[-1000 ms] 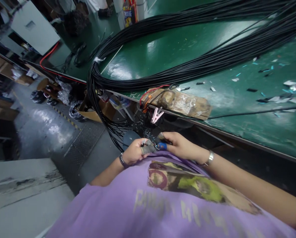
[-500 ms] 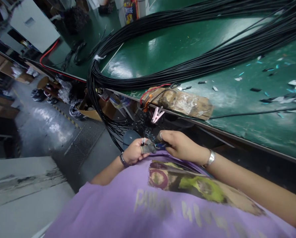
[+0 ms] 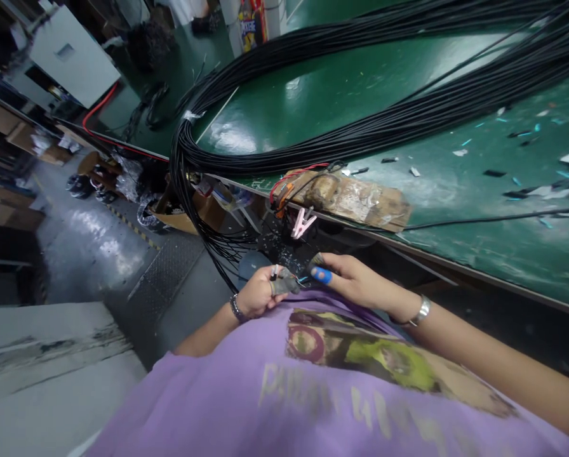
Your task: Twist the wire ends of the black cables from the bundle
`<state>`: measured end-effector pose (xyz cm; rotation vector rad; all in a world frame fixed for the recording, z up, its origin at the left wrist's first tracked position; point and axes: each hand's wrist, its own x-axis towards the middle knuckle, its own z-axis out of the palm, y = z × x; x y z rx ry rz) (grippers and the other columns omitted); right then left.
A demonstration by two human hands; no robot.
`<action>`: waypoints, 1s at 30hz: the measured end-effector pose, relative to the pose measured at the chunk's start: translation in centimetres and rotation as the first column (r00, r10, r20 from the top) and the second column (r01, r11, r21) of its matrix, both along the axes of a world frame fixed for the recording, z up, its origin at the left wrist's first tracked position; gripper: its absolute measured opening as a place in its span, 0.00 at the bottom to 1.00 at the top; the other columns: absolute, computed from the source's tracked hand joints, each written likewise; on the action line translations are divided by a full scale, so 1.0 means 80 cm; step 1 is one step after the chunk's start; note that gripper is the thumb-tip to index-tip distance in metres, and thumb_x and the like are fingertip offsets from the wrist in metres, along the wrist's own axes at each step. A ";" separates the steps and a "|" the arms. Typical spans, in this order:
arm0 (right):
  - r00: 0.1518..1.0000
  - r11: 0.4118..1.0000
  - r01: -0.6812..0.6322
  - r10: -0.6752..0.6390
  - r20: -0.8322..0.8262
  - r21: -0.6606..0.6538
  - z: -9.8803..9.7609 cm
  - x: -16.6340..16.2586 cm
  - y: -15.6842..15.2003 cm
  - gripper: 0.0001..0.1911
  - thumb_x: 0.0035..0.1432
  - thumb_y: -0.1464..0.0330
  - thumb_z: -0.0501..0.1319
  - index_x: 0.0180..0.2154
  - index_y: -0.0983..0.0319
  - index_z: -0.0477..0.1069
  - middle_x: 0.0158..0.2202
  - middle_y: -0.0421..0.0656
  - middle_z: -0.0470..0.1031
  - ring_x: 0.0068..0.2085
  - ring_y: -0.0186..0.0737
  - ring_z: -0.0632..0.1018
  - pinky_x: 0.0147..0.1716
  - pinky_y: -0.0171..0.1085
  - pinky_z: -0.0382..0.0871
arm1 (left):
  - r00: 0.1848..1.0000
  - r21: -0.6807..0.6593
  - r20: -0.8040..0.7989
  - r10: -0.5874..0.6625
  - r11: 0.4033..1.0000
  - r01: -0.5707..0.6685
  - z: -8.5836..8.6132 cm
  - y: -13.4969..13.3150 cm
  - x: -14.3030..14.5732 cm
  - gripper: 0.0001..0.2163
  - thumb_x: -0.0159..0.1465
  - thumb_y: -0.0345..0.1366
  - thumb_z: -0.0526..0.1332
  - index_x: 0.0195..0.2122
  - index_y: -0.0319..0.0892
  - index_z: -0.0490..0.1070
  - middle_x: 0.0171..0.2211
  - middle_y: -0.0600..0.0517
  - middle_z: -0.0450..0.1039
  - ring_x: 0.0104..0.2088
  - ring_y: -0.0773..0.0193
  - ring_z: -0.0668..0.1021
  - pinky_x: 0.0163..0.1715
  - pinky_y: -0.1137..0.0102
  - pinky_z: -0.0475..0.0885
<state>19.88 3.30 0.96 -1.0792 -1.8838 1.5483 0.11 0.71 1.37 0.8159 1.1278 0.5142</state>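
My left hand (image 3: 261,292) wears grey finger covers and is closed in a pinch on the end of a black cable. Thin wires (image 3: 303,279), one light blue, stick out past its fingertips. Just to the right is my right hand (image 3: 361,279), with blue tape (image 3: 321,275) around the thumb and a grey cover on a finger. Its thumb and finger are apart, and I see nothing between them. A large bundle of black cables (image 3: 265,162) lies looped on the green table (image 3: 284,108), its loose ends hanging down beside my left hand.
At the table edge lies a taped wooden block (image 3: 384,206) with a pink clip (image 3: 303,222) and red wire by it. Cable scraps (image 3: 494,172) litter the right side. Below are a cardboard box (image 3: 213,212) and a blue round object (image 3: 252,265).
My right hand has drawn slightly right, away from my left, and its thumb and finger have parted, showing the blue tape. My left hand keeps its pinch. The view has shifted slightly.
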 end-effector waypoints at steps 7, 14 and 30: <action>0.989 0.966 -0.063 0.027 -0.147 -0.251 0.013 -0.020 -0.009 0.18 0.45 0.54 0.65 0.22 0.62 0.67 0.23 0.37 0.69 0.28 0.35 0.68 0.30 0.35 0.65 | 0.996 0.018 -0.034 -0.088 0.996 0.089 0.000 -0.003 0.003 0.20 0.47 0.49 0.67 0.22 0.39 0.61 0.11 0.61 0.59 0.09 0.79 0.55 0.09 0.78 0.44; 0.899 0.842 0.412 -0.437 0.006 -0.348 -0.025 0.015 0.008 0.25 0.36 0.46 0.64 0.19 0.60 0.61 0.16 0.34 0.59 0.19 0.28 0.57 0.18 0.33 0.51 | 0.997 0.042 -0.011 0.082 0.996 -0.081 0.010 -0.004 -0.015 0.23 0.43 0.53 0.68 0.23 0.39 0.62 0.09 0.62 0.57 0.08 0.79 0.52 0.09 0.78 0.42; 0.944 0.850 0.145 -0.272 -0.186 -0.507 0.011 -0.032 -0.012 0.25 0.40 0.47 0.65 0.26 0.63 0.66 0.20 0.35 0.64 0.20 0.26 0.57 0.19 0.32 0.51 | 0.990 0.084 0.038 0.132 0.987 -0.135 0.001 -0.007 -0.008 0.23 0.43 0.53 0.68 0.23 0.39 0.61 0.10 0.62 0.58 0.09 0.79 0.53 0.10 0.77 0.42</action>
